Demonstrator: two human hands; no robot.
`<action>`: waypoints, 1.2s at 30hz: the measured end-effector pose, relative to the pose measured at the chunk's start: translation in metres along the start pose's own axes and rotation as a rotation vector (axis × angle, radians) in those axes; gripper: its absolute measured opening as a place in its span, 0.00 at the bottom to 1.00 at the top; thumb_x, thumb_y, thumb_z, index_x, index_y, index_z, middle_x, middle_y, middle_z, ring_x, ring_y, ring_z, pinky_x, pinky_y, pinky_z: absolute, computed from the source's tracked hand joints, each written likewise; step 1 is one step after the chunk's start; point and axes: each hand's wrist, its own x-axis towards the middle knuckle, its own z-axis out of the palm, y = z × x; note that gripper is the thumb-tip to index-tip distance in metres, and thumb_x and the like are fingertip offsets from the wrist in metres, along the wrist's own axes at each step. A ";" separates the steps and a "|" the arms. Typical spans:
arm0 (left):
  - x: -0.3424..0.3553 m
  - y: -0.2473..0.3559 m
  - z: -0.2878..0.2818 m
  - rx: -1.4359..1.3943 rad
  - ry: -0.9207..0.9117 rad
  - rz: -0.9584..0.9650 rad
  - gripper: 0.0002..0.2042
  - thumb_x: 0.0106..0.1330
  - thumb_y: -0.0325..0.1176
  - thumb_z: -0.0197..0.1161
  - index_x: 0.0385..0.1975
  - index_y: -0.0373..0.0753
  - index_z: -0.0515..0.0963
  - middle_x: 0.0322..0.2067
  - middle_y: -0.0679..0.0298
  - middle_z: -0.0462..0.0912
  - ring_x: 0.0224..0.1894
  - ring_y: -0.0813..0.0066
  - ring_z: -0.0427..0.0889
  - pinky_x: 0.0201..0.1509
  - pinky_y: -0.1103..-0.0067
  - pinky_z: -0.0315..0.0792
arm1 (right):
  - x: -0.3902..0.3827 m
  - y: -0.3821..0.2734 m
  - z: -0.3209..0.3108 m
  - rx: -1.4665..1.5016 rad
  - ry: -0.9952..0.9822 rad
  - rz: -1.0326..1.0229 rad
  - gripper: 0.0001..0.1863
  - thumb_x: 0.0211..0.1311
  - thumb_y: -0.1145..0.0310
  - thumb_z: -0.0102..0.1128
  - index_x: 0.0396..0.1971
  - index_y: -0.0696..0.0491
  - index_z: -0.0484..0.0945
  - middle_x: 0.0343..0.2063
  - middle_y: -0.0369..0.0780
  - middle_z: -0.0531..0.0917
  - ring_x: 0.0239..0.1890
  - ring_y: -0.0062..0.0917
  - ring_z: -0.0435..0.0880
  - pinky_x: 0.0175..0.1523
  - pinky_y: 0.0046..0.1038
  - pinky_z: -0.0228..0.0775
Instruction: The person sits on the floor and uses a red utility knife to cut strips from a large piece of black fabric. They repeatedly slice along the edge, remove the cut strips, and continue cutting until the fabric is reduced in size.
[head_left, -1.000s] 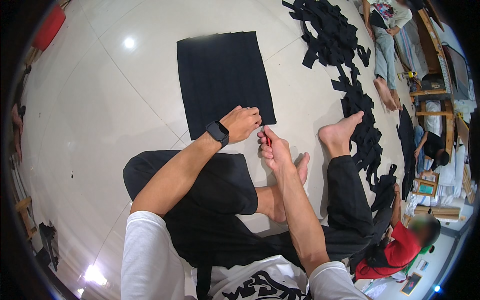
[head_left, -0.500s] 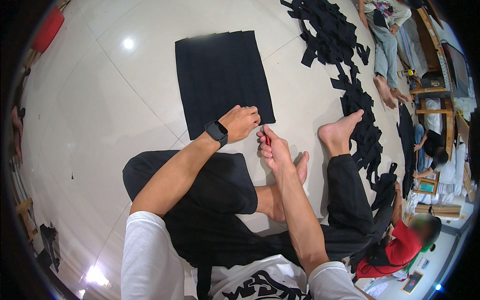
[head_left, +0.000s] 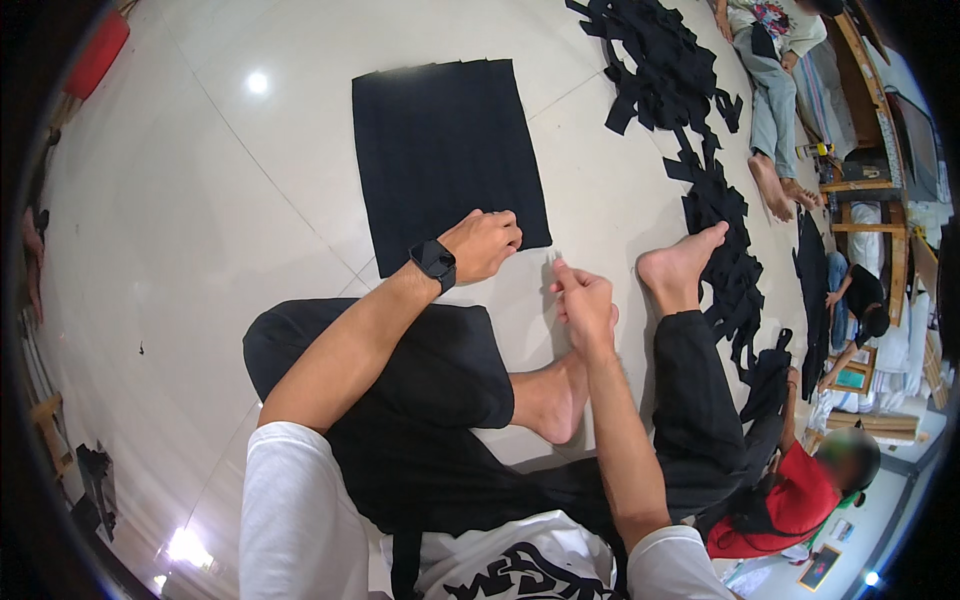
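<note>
A black rectangular cloth (head_left: 440,150) lies flat on the pale tiled floor in front of me. My left hand (head_left: 482,246), with a dark watch on its wrist, rests on the near edge of the cloth. Its fingers are curled together there, pinching the fabric near the right corner. Just right of that corner, off the cloth, my right hand (head_left: 583,298) is closed around a small slim tool (head_left: 557,258). Only its pale tip shows past the thumb; the handle is hidden in the fingers.
Heaps of black fabric strips (head_left: 660,70) trail down the floor on the right, beside my bare foot (head_left: 680,265). Several people sit farther right, one in a red shirt (head_left: 785,505), near wooden furniture (head_left: 865,230). A red object (head_left: 98,55) stands at the far left.
My right hand has moved right, away from the cloth's corner, with the small tool, whose red handle showed before. My left hand has stayed on the cloth.
</note>
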 end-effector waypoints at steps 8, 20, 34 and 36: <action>0.000 0.002 0.010 0.034 0.097 0.040 0.04 0.70 0.27 0.64 0.38 0.34 0.83 0.42 0.57 0.80 0.47 0.56 0.82 0.52 0.64 0.73 | 0.033 -0.005 -0.011 -0.732 0.435 -0.988 0.26 0.69 0.66 0.67 0.62 0.64 0.77 0.54 0.54 0.81 0.47 0.38 0.84 0.56 0.40 0.75; -0.005 0.007 0.035 0.051 0.299 0.083 0.03 0.65 0.26 0.67 0.37 0.37 0.84 0.50 0.60 0.80 0.52 0.59 0.78 0.54 0.64 0.72 | 0.059 0.000 0.027 -0.381 0.202 -0.528 0.14 0.65 0.69 0.72 0.45 0.63 0.85 0.33 0.41 0.88 0.27 0.21 0.82 0.37 0.26 0.77; 0.000 0.007 0.038 0.000 0.267 0.047 0.04 0.67 0.25 0.63 0.39 0.36 0.81 0.52 0.59 0.79 0.54 0.58 0.76 0.57 0.63 0.70 | 0.016 0.001 0.032 0.348 -0.059 -0.032 0.12 0.72 0.68 0.64 0.30 0.61 0.86 0.23 0.33 0.82 0.19 0.14 0.70 0.25 0.21 0.57; 0.001 0.007 0.038 0.003 0.229 0.029 0.04 0.68 0.25 0.63 0.40 0.37 0.80 0.51 0.59 0.79 0.54 0.58 0.76 0.56 0.63 0.70 | 0.014 -0.002 0.034 0.422 -0.081 0.015 0.12 0.73 0.68 0.64 0.30 0.60 0.85 0.21 0.33 0.80 0.17 0.13 0.67 0.22 0.21 0.53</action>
